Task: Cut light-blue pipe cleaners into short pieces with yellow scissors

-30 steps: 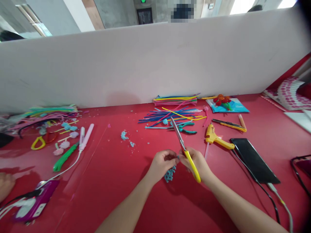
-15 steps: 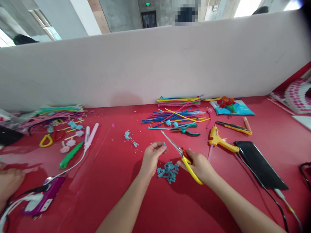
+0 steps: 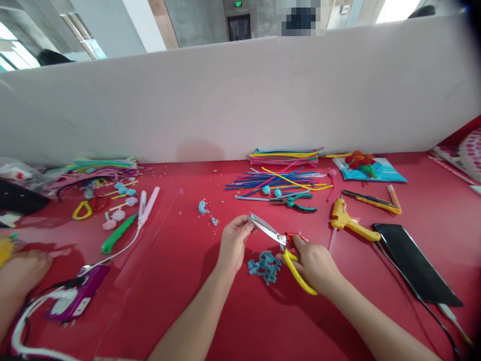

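operator: what lies nearest?
instructor: the pile of cut blue stem pieces point(image 3: 268, 261), just below the centre of the frame. a low sweep of either wrist could scatter it.
operator: state of the right hand point(image 3: 314, 259)?
instructor: curled around the handles of the scissors point(image 3: 278, 239), right of centre, blades aimed toward the upper left. blade gap: cannot tell.
operator: and the left hand point(image 3: 233, 240)?
instructor: thumb and forefinger pinch a small blue piece point(image 3: 252, 218) near centre, at the blade tips. closing the blades off-line could nick a fingertip; a loose pinch could let the piece spring away.
operator: farther off?
instructor: the yellow glue gun point(image 3: 340, 216), right of centre. a wide swing of the right hand could knock it.
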The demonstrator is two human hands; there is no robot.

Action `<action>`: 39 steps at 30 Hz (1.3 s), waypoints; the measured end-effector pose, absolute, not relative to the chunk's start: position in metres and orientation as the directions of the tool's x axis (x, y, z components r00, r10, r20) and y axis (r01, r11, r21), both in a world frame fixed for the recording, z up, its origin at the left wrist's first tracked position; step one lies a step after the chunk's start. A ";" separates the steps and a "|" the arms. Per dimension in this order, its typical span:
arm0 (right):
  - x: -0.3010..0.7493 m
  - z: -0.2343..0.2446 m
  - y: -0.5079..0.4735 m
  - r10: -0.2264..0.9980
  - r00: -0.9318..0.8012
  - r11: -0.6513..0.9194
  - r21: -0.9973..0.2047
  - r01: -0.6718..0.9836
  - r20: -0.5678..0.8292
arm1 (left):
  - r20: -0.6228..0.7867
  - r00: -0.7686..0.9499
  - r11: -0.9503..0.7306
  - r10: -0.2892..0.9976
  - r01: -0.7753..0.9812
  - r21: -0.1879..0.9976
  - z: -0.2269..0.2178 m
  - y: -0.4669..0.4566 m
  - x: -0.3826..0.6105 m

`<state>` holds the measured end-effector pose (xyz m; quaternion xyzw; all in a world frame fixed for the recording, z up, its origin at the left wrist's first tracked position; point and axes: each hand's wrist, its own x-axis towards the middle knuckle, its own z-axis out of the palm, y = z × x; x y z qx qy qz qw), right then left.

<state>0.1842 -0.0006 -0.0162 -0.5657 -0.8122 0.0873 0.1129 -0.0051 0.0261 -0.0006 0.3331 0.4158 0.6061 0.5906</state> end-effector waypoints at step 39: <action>0.185 -0.015 -0.002 0.932 -0.357 0.360 -0.232 0.904 0.056 | -0.083 -0.040 0.050 0.996 -0.528 0.848 -0.001 0.027 -0.006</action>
